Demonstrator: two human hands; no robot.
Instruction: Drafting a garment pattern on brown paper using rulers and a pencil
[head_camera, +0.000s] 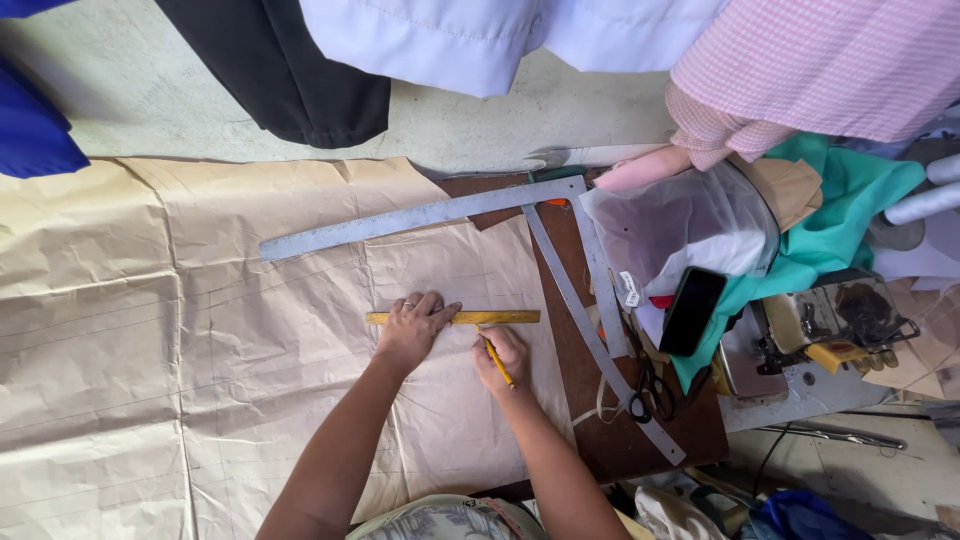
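**Ruler pinned flat, pencil at its lower edge**

Our left hand (412, 328) lies palm down on the yellow ruler (455, 318), fingers spread and pressing it against the brown paper (200, 330); nothing is gripped, the hand only bears down. The ruler lies flat with its long axis left to right, nearly level, its right end poking out past our fingers toward the dark worktop (590, 400).

Our right hand (503, 357) has its grip closed on a yellow pencil (494, 358). The pencil slants, tip up and to the left, touching or just short of the ruler's lower edge; its other end points down to the right.

Above the ruler lies a metal L-square (420, 217): one long arm runs left to right, rising slightly toward the right, the other reaches down along the paper's right edge. Scissors (648, 385) lie on the worktop, a black phone (692, 310) rests on green cloth (850, 200), and a sewing machine (830, 330) stands further right.
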